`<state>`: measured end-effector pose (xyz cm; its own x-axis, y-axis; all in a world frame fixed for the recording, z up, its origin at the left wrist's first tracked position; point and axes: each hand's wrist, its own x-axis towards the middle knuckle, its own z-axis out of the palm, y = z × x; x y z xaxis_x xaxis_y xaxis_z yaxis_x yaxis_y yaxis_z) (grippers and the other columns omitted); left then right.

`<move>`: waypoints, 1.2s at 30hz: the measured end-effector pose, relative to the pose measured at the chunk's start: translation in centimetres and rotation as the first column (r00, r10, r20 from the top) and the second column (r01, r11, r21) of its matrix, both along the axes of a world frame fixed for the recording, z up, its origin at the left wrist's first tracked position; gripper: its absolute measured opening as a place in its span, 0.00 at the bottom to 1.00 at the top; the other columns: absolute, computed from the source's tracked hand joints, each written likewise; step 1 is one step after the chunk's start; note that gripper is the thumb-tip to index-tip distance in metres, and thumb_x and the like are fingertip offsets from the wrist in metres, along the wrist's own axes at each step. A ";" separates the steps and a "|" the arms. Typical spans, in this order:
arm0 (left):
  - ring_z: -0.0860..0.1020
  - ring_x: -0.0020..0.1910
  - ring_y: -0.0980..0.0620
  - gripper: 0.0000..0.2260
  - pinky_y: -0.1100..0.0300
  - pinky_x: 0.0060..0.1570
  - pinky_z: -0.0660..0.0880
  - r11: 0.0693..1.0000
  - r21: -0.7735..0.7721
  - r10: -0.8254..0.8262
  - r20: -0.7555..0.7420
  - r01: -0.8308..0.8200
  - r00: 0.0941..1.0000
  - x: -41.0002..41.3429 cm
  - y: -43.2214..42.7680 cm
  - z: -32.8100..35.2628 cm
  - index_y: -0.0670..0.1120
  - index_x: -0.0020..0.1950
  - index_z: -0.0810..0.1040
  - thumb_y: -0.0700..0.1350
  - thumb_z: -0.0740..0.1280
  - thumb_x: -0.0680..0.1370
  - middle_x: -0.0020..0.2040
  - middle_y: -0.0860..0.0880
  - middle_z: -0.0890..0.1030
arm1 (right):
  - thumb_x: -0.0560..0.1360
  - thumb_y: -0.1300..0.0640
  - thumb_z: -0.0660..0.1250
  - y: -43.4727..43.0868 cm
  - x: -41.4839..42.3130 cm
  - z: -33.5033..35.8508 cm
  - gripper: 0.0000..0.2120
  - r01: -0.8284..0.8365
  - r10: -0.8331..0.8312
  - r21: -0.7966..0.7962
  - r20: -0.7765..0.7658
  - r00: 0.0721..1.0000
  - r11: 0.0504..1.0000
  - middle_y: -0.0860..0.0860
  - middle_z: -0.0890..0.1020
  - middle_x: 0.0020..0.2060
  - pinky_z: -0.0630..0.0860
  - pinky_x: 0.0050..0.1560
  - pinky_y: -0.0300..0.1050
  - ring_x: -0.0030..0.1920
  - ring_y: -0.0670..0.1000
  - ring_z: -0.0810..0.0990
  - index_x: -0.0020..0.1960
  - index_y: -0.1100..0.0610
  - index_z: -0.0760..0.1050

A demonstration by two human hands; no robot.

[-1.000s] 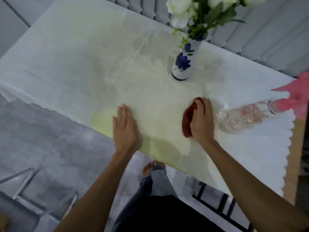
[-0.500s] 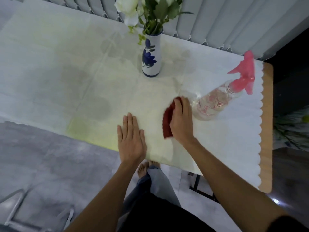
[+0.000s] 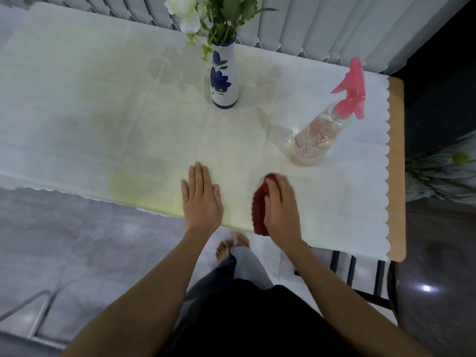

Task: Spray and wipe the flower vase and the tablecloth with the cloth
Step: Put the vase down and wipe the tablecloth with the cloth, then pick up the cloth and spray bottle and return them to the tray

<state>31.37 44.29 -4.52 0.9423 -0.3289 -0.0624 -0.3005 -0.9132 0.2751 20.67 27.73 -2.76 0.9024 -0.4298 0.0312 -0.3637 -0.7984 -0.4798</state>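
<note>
A white vase (image 3: 223, 78) with a blue flower pattern stands upright at the back of the white tablecloth (image 3: 77, 104), holding white roses. My right hand (image 3: 280, 204) presses a dark red cloth (image 3: 259, 210) flat on the tablecloth near the front edge. Just left of it, my left hand (image 3: 202, 199) lies palm down on the tablecloth with its fingers together and nothing in it. A clear spray bottle (image 3: 319, 135) with a pink trigger stands to the right, behind my right hand.
Damp patches show on the tablecloth around the vase and by the front edge. Bare wooden table edge (image 3: 396, 161) shows at the right. Grey vertical blinds (image 3: 322, 24) hang behind the table. A chair frame (image 3: 360, 274) sits below the right corner, and metal legs (image 3: 38, 313) stand at lower left.
My right hand has dragged the red cloth back from beside the spray bottle toward the front edge. My left hand stays flat on the tablecloth. The view has shifted right.
</note>
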 end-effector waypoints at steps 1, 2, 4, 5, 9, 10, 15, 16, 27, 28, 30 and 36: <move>0.51 0.82 0.44 0.26 0.43 0.80 0.50 1.000 -0.001 -0.005 -0.028 0.005 1.000 0.1 0.0 0.1 0.39 0.81 0.54 0.50 0.47 0.85 0.83 0.42 0.54 | 0.83 0.62 0.59 0.4 1.3 0.3 0.20 0.130 -0.130 0.036 -0.016 0.991 0.991 0.66 0.69 0.75 0.66 0.75 0.65 0.76 0.67 0.67 0.74 0.67 0.70; 0.50 0.82 0.44 0.27 0.43 0.80 0.49 1.000 -0.004 -0.012 -0.056 0.012 0.998 0.1 0.1 0.3 0.39 0.81 0.53 0.51 0.45 0.85 0.83 0.42 0.53 | 0.83 0.61 0.58 1.4 2.8 0.6 0.21 0.212 -0.210 0.068 -0.037 0.977 0.975 0.67 0.68 0.75 0.65 0.76 0.66 0.76 0.68 0.66 0.74 0.68 0.68; 0.48 0.83 0.44 0.29 0.43 0.80 0.47 1.000 -0.005 -0.028 -0.098 0.028 0.995 0.3 0.3 0.5 0.39 0.82 0.52 0.52 0.43 0.84 0.83 0.42 0.51 | 0.84 0.60 0.57 3.9 4.9 1.2 0.23 0.151 -0.145 0.125 -0.060 0.988 0.981 0.67 0.66 0.77 0.61 0.78 0.64 0.79 0.67 0.62 0.76 0.68 0.65; 0.47 0.83 0.44 0.28 0.43 0.80 0.46 1.000 -0.006 -0.029 -0.119 0.028 0.992 0.5 0.2 0.8 0.39 0.82 0.51 0.51 0.43 0.84 0.83 0.41 0.50 | 0.85 0.59 0.56 4.9 5.2 1.5 0.23 0.056 -0.046 0.157 -0.071 0.996 0.986 0.65 0.65 0.78 0.60 0.79 0.62 0.80 0.65 0.60 0.78 0.67 0.64; 0.46 0.83 0.46 0.24 0.43 0.80 0.42 0.990 -0.138 -0.023 -0.219 -0.008 0.976 0.2 -1.2 3.4 0.39 0.81 0.56 0.48 0.48 0.86 0.83 0.43 0.51 | 0.86 0.51 0.56 3.7 2.9 3.6 0.27 0.060 -0.053 0.266 -0.035 0.998 0.962 0.61 0.65 0.79 0.60 0.80 0.58 0.81 0.60 0.60 0.80 0.64 0.60; 0.47 0.83 0.47 0.24 0.44 0.80 0.41 0.981 -0.190 -0.068 -0.208 0.028 0.976 -0.4 -1.8 4.1 0.40 0.81 0.58 0.48 0.48 0.86 0.83 0.43 0.53 | 0.86 0.49 0.56 2.9 2.0 4.4 0.28 0.130 -0.130 0.293 -0.018 0.991 0.947 0.61 0.65 0.79 0.60 0.80 0.57 0.80 0.59 0.61 0.80 0.63 0.60; 0.52 0.82 0.41 0.31 0.38 0.78 0.51 0.942 -0.182 -0.312 -0.159 0.283 0.937 -4.7 -4.5 4.2 0.40 0.81 0.56 0.57 0.49 0.82 0.82 0.40 0.54 | 0.82 0.46 0.65 -3.8 1.2 8.9 0.37 0.498 -0.551 0.352 0.061 0.832 0.792 0.60 0.63 0.79 0.61 0.79 0.58 0.80 0.59 0.60 0.82 0.62 0.55; 0.53 0.82 0.39 0.32 0.37 0.77 0.54 0.948 -0.163 -0.298 -0.169 0.272 0.939 -5.1 -4.8 3.8 0.39 0.81 0.55 0.57 0.53 0.82 0.82 0.39 0.54 | 0.80 0.45 0.68 -5.4 2.0 9.8 0.40 0.524 -0.583 0.372 0.060 0.810 0.766 0.59 0.61 0.80 0.58 0.80 0.56 0.81 0.59 0.58 0.82 0.61 0.53; 0.66 0.68 0.35 0.29 0.45 0.68 0.67 0.990 -0.115 -0.103 -0.188 0.083 0.977 -5.9 -7.1 5.3 0.43 0.78 0.62 0.44 0.68 0.80 0.73 0.35 0.65 | 0.73 0.48 0.77 -12.4 6.3 12.4 0.29 0.384 -0.448 0.549 -0.020 0.894 0.742 0.50 0.79 0.54 0.76 0.52 0.43 0.55 0.54 0.80 0.66 0.58 0.69; 0.66 0.67 0.35 0.28 0.45 0.68 0.68 0.988 -0.140 -0.095 -0.195 0.068 0.976 -5.9 -7.6 5.4 0.42 0.77 0.64 0.41 0.68 0.79 0.71 0.34 0.66 | 0.73 0.48 0.77 -12.6 5.5 12.7 0.29 0.363 -0.418 0.544 -0.025 0.908 0.756 0.50 0.80 0.54 0.75 0.50 0.40 0.53 0.52 0.80 0.67 0.58 0.70; 0.66 0.65 0.36 0.27 0.44 0.66 0.70 0.982 -0.184 -0.090 -0.223 0.049 0.971 -6.5 -8.6 5.4 0.41 0.76 0.64 0.36 0.67 0.78 0.70 0.34 0.66 | 0.72 0.47 0.78 -12.5 2.9 12.9 0.29 0.344 -0.379 0.514 -0.040 0.925 0.786 0.50 0.82 0.53 0.72 0.42 0.32 0.50 0.50 0.80 0.67 0.56 0.73; 0.66 0.66 0.37 0.28 0.45 0.64 0.73 0.956 -0.244 -0.222 -0.241 0.162 0.945 -11.9 -13.7 5.3 0.42 0.76 0.65 0.33 0.65 0.76 0.70 0.37 0.66 | 0.69 0.42 0.77 -11.5 -8.5 13.2 0.27 0.333 -0.342 0.530 -0.085 0.936 0.780 0.47 0.85 0.49 0.81 0.47 0.43 0.48 0.47 0.83 0.64 0.52 0.76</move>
<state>19.43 30.60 0.82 0.8193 -0.5354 -0.2051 -0.3540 -0.7537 0.5537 12.12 16.24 10.40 0.6977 -0.6601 -0.2783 -0.5510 -0.2462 -0.7973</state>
